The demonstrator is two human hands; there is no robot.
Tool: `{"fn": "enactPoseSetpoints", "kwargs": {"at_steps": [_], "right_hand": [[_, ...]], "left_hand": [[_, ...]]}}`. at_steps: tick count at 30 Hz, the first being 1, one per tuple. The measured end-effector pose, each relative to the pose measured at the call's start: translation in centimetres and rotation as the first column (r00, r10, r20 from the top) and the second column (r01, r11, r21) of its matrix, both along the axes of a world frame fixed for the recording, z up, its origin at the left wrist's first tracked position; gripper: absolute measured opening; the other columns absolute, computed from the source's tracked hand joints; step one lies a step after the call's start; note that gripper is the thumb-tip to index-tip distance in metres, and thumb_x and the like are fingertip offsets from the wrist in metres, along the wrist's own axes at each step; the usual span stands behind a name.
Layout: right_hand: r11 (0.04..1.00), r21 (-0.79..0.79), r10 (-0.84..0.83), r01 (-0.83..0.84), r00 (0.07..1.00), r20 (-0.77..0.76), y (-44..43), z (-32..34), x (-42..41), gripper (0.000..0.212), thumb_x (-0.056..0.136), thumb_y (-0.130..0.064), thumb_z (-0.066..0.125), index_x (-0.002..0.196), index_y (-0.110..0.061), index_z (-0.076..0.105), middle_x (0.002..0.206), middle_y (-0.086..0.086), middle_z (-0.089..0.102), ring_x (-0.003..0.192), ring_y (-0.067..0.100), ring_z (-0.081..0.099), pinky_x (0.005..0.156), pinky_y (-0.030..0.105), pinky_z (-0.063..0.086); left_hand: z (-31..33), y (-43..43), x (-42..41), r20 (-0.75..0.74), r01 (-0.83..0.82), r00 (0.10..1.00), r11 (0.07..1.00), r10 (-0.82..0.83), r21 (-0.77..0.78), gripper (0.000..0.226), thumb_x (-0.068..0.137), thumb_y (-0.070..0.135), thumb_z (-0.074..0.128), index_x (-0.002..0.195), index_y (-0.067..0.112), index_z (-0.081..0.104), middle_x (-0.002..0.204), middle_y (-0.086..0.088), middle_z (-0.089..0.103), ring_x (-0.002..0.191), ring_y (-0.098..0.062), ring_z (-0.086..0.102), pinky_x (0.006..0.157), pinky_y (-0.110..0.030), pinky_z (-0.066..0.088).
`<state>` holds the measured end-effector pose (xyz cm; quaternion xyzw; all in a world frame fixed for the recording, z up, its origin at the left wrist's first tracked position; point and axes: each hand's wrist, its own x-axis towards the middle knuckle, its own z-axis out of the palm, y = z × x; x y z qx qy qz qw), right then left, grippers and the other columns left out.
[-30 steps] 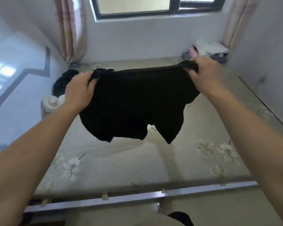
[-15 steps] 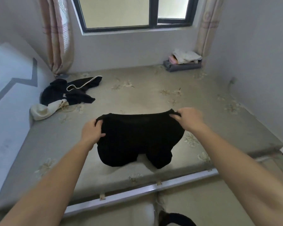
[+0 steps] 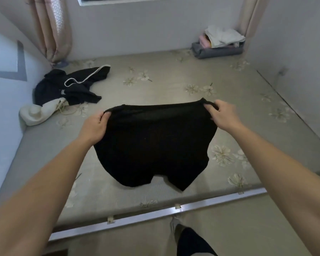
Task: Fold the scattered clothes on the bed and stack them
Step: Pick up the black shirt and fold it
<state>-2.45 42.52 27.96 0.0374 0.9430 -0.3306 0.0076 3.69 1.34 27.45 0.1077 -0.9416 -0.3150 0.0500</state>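
Observation:
A pair of black shorts [image 3: 153, 145] lies spread on the near part of the bed [image 3: 174, 89], its leg ends toward me. My left hand [image 3: 95, 126] pinches the left end of the waistband. My right hand [image 3: 222, 115] pinches the right end. A crumpled black garment with white trim [image 3: 70, 87] lies at the far left of the bed, and a cream garment [image 3: 39, 111] lies bunched beside it. A stack of folded clothes [image 3: 220, 43] sits in the far right corner.
The bed is walled on the left, back and right. Curtains [image 3: 52, 28] hang at the back left and back right. A metal rail [image 3: 155, 215] runs along the bed's near edge. My leg and foot [image 3: 190, 241] show below it.
The shorts went from hanging in the air between my hands to lying on the bed. Both hands came down with the waistband and still hold it.

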Motion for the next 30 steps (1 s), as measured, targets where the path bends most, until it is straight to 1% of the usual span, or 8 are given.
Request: {"fn": "enactPoseSetpoints", "kwargs": {"at_steps": [5, 9, 11, 14, 18, 23, 28, 30], "right_hand": [[0.999, 0.028, 0.050, -0.047, 0.993, -0.107, 0.9, 2.4, -11.9, 0.043, 0.101, -0.048, 0.049, 0.096, -0.010, 0.068, 0.094, 0.014, 0.067, 0.092, 0.034, 0.060, 0.078, 0.041, 0.044], [0.998, 0.058, 0.048, -0.035, 0.970, -0.240, 1.7, 5.6, -19.6, 0.047, 0.100, -0.052, 0.045, 0.095, -0.011, 0.067, 0.094, 0.015, 0.066, 0.090, 0.034, 0.061, 0.075, 0.044, 0.045], [0.998, 0.055, 0.052, -0.036, 0.946, -0.321, 1.9, 7.8, -22.0, 0.043, 0.101, -0.049, 0.047, 0.098, -0.011, 0.067, 0.096, 0.013, 0.064, 0.090, 0.030, 0.059, 0.073, 0.038, 0.039], [0.996, 0.082, 0.075, -0.044, 0.905, -0.420, 2.3, 10.5, -24.2, 0.046, 0.103, -0.047, 0.047, 0.116, -0.008, 0.066, 0.096, 0.009, 0.060, 0.090, 0.024, 0.053, 0.075, 0.031, 0.032], [0.995, 0.087, 0.086, -0.051, 0.878, -0.471, 2.4, 10.7, -24.9, 0.049, 0.102, -0.049, 0.046, 0.121, -0.008, 0.065, 0.107, 0.013, 0.062, 0.098, 0.027, 0.056, 0.082, 0.033, 0.038], [0.993, 0.064, 0.117, -0.101, 0.927, -0.357, 1.7, 3.4, -22.4, 0.038, 0.101, -0.042, 0.054, 0.106, -0.007, 0.069, 0.104, 0.016, 0.063, 0.098, 0.031, 0.059, 0.081, 0.035, 0.040], [0.985, 0.120, 0.135, -0.123, 0.986, -0.094, 1.0, -8.9, -16.8, 0.033, 0.100, -0.034, 0.059, 0.109, -0.004, 0.070, 0.106, 0.017, 0.065, 0.101, 0.034, 0.060, 0.084, 0.036, 0.041], [0.973, 0.160, 0.159, -0.166, 0.986, 0.060, 0.6, -14.6, -14.0, 0.034, 0.100, -0.036, 0.057, 0.113, -0.006, 0.069, 0.109, 0.015, 0.065, 0.104, 0.033, 0.060, 0.088, 0.038, 0.043]], "left_hand": [[3.0, 1.0, -11.3, -0.061, 0.011, 0.998, 0.976, -0.024, -0.216, 0.044, 0.105, 0.041, 0.038, 0.081, 0.007, 0.051, 0.088, -0.022, 0.059, 0.088, -0.041, 0.056, 0.073, -0.038, 0.035], [7.0, 1.8, -18.0, -0.173, 0.014, 0.982, 0.952, -0.070, -0.305, 0.046, 0.106, 0.040, 0.036, 0.086, 0.003, 0.054, 0.093, -0.029, 0.057, 0.090, -0.044, 0.056, 0.080, -0.047, 0.041], [9.3, 1.6, -20.1, -0.223, 0.015, 0.970, 0.936, -0.100, -0.352, 0.045, 0.107, 0.038, 0.034, 0.091, 0.001, 0.054, 0.095, -0.029, 0.055, 0.089, -0.042, 0.054, 0.080, -0.047, 0.040], [12.7, 1.1, -22.5, -0.336, -0.005, 0.932, 0.925, -0.133, -0.380, 0.045, 0.107, 0.036, 0.034, 0.091, -0.001, 0.054, 0.093, -0.026, 0.052, 0.086, -0.040, 0.050, 0.077, -0.047, 0.038], [13.6, 0.6, -24.0, -0.422, -0.029, 0.890, 0.904, -0.171, -0.428, 0.047, 0.107, 0.035, 0.032, 0.093, -0.004, 0.054, 0.094, -0.027, 0.052, 0.087, -0.040, 0.049, 0.078, -0.047, 0.036], [5.2, -0.7, -22.0, -0.332, 0.014, 0.924, 0.883, -0.192, -0.470, 0.039, 0.106, 0.030, 0.039, 0.090, -0.002, 0.056, 0.093, -0.027, 0.055, 0.090, -0.041, 0.051, 0.081, -0.049, 0.039], [-8.9, -1.4, -16.6, -0.065, 0.128, 0.983, 0.896, -0.172, -0.426, 0.033, 0.103, 0.025, 0.048, 0.080, 0.002, 0.056, 0.083, -0.017, 0.055, 0.083, -0.036, 0.052, 0.074, -0.045, 0.042], [-15.3, -1.6, -13.6, 0.106, 0.178, 0.983, 0.909, -0.148, -0.377, 0.033, 0.102, 0.027, 0.048, 0.080, 0.004, 0.058, 0.082, -0.013, 0.055, 0.082, -0.034, 0.053, 0.072, -0.042, 0.043]]}}
